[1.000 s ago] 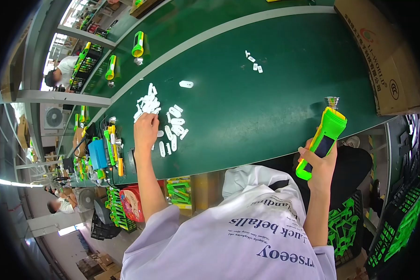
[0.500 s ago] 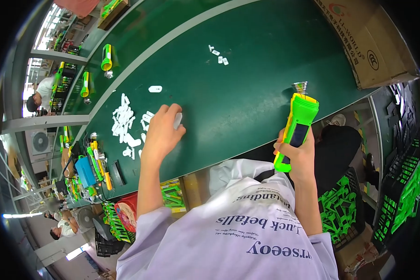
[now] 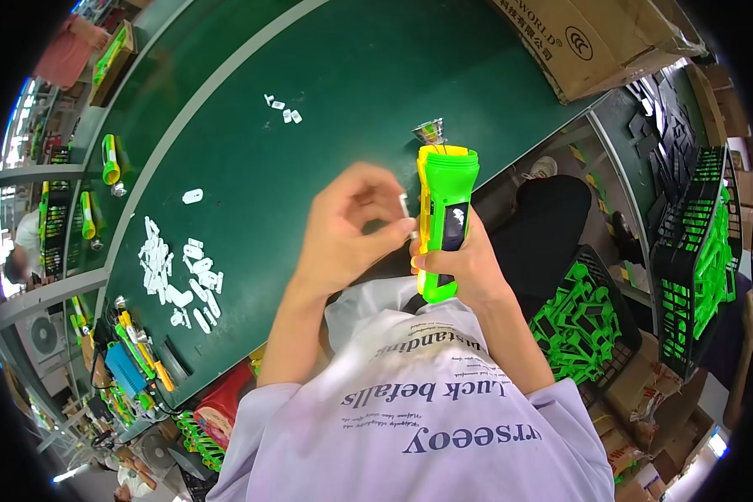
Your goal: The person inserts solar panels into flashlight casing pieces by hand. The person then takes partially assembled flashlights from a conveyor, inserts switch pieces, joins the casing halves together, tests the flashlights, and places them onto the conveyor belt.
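My right hand (image 3: pixel 470 261) is wrapped round a green and yellow flashlight (image 3: pixel 452 184), held upright over the table's near edge. From its top a shiny reflector (image 3: pixel 429 131) sticks out on thin wires. Beside the flashlight's yellow side, my left hand (image 3: pixel 356 219) pinches a small white plastic piece (image 3: pixel 404 206) between thumb and fingers. That hand is slightly blurred, and whether the piece touches the flashlight I cannot tell. A pile of similar white parts (image 3: pixel 155 259) lies on the green table (image 3: pixel 251 184) to the left.
A few small white bits (image 3: pixel 286 115) lie farther back. A cardboard box (image 3: pixel 590 42) stands at the back right. Black crates (image 3: pixel 686 259) hold green parts. Two flashlights (image 3: pixel 110 159) lie beyond the grey rail, and tools (image 3: pixel 142 356) sit at the left.
My left hand has moved right from the white parts to the flashlight, carrying a white piece. The view has shifted right. The flashlight remains in my right hand.
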Demonstrator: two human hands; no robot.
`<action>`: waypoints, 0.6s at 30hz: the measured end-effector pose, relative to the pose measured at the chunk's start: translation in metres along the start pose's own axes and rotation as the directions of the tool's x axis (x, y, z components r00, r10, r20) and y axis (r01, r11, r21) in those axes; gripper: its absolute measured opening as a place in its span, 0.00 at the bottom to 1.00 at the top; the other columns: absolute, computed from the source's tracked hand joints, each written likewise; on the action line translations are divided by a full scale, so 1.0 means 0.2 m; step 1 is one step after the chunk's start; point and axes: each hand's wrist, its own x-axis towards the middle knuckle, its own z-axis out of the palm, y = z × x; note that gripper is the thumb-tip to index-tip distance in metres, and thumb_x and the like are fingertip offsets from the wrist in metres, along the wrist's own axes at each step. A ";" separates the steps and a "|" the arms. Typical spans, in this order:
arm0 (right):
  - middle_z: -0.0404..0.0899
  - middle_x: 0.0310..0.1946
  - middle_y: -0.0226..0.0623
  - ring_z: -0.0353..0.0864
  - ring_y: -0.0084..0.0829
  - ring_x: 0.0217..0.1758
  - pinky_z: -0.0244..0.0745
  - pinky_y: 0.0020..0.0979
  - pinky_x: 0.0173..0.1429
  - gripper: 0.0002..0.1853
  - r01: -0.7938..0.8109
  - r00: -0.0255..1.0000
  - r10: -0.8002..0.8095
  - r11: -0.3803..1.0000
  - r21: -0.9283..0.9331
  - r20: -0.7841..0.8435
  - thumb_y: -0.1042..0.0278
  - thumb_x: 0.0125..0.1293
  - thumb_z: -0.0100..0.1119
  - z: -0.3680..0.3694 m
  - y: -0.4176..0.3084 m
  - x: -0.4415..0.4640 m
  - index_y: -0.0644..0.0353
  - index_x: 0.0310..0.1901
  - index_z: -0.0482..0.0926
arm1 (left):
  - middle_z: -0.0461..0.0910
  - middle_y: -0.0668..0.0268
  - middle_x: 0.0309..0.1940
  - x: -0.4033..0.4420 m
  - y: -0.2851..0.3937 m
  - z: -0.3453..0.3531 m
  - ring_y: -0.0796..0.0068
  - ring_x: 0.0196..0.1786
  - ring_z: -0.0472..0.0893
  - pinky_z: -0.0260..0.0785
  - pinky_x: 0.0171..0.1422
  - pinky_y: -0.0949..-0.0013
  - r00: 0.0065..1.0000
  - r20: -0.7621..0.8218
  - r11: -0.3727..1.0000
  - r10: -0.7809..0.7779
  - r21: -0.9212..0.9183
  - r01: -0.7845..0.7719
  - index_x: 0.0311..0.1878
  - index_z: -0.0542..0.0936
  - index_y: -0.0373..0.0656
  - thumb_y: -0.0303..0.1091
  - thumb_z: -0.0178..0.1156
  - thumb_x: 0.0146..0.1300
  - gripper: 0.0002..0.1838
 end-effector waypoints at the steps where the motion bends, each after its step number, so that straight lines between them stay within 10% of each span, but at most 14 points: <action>1: 0.76 0.32 0.33 0.79 0.26 0.31 0.79 0.31 0.36 0.35 0.001 1.000 -0.001 1.000 -0.006 -0.013 0.89 0.43 0.63 0.00 0.00 0.00 0.59 0.56 0.67 | 0.77 0.67 0.39 0.01 0.00 0.04 0.79 0.40 0.81 0.76 0.48 0.74 1.000 0.017 1.000 -0.012 0.002 0.012 0.46 0.75 0.37 0.15 0.66 0.54 0.17; 18: 0.75 0.36 0.34 0.80 0.25 0.31 0.79 0.29 0.36 0.34 0.060 0.998 -0.061 0.997 -0.038 -0.019 0.88 0.43 0.62 0.00 -0.04 -0.02 0.61 0.56 0.67 | 0.82 0.63 0.33 -0.05 -0.12 0.19 0.76 0.30 0.81 0.73 0.34 0.71 0.946 -0.087 0.759 0.311 0.622 -0.193 0.44 0.85 0.34 0.22 0.67 0.59 0.10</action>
